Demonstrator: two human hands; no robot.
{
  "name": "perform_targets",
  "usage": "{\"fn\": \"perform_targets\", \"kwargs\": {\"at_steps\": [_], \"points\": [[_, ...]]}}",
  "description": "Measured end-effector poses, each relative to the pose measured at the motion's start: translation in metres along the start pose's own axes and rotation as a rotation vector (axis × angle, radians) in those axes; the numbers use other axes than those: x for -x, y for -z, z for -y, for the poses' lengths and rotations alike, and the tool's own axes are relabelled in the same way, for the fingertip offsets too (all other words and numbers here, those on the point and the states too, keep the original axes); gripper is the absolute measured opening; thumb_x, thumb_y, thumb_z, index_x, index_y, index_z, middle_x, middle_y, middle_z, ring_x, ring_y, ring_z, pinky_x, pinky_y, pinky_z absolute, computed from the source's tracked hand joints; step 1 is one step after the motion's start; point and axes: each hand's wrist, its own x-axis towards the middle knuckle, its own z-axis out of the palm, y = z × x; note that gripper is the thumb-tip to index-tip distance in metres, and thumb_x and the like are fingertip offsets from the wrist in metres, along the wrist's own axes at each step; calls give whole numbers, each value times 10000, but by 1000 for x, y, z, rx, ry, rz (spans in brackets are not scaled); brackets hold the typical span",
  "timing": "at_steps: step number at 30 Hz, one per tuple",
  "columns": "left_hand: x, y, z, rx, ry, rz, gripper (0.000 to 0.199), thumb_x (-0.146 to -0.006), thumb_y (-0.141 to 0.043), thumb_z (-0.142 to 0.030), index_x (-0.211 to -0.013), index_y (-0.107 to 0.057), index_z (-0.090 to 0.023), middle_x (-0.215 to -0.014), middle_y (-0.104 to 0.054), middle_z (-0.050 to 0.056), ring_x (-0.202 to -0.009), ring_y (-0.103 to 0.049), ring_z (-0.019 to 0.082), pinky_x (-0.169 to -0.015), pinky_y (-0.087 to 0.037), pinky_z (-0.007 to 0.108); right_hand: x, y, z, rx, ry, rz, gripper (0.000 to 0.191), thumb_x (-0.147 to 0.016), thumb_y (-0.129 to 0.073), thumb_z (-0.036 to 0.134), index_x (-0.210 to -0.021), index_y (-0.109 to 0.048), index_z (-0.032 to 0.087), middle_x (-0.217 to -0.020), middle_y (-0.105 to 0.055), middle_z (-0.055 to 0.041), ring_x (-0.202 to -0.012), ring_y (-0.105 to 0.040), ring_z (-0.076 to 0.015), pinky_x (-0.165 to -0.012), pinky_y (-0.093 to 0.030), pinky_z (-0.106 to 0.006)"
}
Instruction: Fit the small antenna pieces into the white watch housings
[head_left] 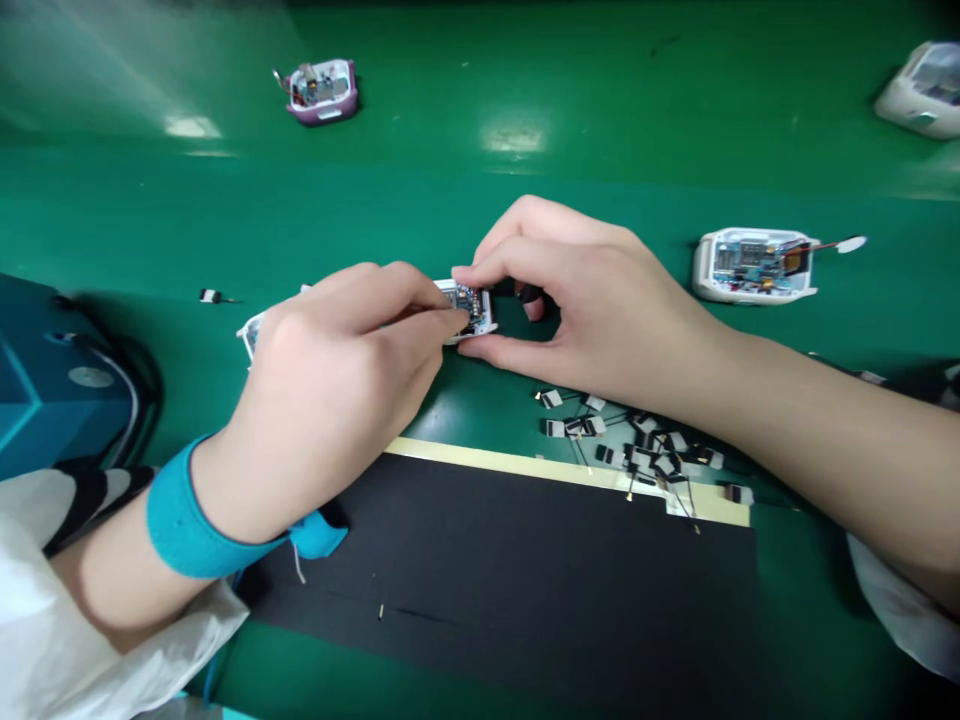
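A small white-framed device (480, 308) with a circuit board inside lies in the middle of the green table. My left hand (345, 350), with a blue strap at the wrist, has its thumb and fingertips pressed together on the board. Around the device's right end, my right hand (585, 290) grips the frame between forefinger and thumb. A dark object (529, 293) shows under my right hand's curled fingers. Partly behind my left hand, another white frame part (250, 338) sticks out. Anything between my left fingertips is hidden.
Several small black-and-white wired parts (643, 458) lie by a black mat (525, 580) with a yellow edge. Open devices sit at right (757, 265), upper left (322, 92) and upper right (926, 92). A blue machine (60, 380) stands left.
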Motion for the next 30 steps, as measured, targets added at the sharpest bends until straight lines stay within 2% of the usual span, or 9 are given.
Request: {"fn": "perform_targets", "kwargs": {"at_steps": [8,17,23,30], "points": [[3,-1,3,-12,-43,4,238,-826,-374,-211,-905,-598,-213,-855,-601,-35,-789,-584,127,-601,-470,221,1,0,0,-40,-9,-11,320,-711,-561,394,-927,-565,157,-909,-487,17,-851,-537,-120,-689,-448,-246],[2,-2,3,33,-41,15,221,-826,-388,-200,-911,-592,-194,-882,-594,-20,-809,-573,130,-637,-461,240,2,0,-2,7,16,-12,346,-714,-556,398,-958,-553,153,-898,-479,16,-827,-525,-98,-648,-433,-210],[1,0,0,55,-31,35,228,-831,-379,-189,-908,-593,-180,-898,-594,10,-812,-562,143,-645,-445,255,2,0,-2,9,66,-36,287,-725,-589,345,-913,-555,132,-909,-510,-33,-784,-511,-105,-600,-427,-204],[1,1,0,69,-9,51,232,-842,-374,-217,-910,-593,-188,-899,-581,-13,-814,-558,140,-642,-423,245,2,0,-3,20,60,-36,271,-709,-607,332,-905,-561,151,-927,-517,-36,-762,-508,-114,-581,-423,-217]]}}
